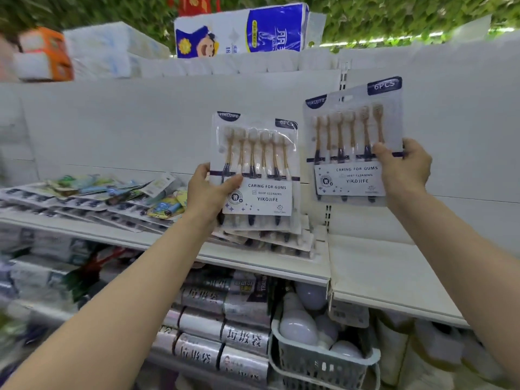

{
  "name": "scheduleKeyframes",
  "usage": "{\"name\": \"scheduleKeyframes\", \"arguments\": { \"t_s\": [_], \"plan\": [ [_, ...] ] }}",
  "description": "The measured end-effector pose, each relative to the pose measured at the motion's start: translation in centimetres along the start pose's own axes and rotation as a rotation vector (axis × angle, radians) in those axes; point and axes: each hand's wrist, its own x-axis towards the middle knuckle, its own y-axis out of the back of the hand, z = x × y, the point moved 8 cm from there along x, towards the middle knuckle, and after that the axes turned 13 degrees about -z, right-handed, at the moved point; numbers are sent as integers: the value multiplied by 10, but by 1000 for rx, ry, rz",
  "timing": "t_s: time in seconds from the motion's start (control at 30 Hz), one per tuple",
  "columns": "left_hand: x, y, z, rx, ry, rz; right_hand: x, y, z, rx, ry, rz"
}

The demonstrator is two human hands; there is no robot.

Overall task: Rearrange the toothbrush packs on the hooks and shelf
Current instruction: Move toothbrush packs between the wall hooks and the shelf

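Note:
Two clear toothbrush packs with white "YIKOJIFE" labels are held up before the white back panel. My left hand point(209, 190) grips the lower pack point(257, 161) by its left edge, thumb on the front. My right hand point(402, 167) grips the higher pack point(353, 142) by its right edge; the top of that pack is near the slotted upright point(343, 77). Under the left pack a stack of the same packs point(270, 237) lies flat on the white shelf point(253, 257). More flat toothbrush packs point(92, 198) cover the shelf's left part. No hook can be made out.
The right shelf section point(380, 274) is bare. Tissue packs point(242, 29) sit on the top shelf. Below are silver rolls point(219, 327), a white basket point(323, 361) with light bulbs, and boxed goods at the lower left.

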Motion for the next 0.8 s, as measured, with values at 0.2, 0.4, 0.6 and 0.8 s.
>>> {"name": "scheduleKeyframes", "arguments": {
  "t_s": [0.2, 0.4, 0.6, 0.8],
  "plan": [
    [-14, 96, 27, 28, -62, 130, -10, -111, -19, 160, 15, -155],
    [-33, 223, 42, 66, -98, 233, -52, -246, -40, 300, -1, -291],
    [-57, 381, 63, 130, -73, 310, -118, -400, -68, 392, -56, -400],
    [-86, 524, 86, 151, -80, 366, -190, -541, -105, 472, -92, -462]
  ]
}}
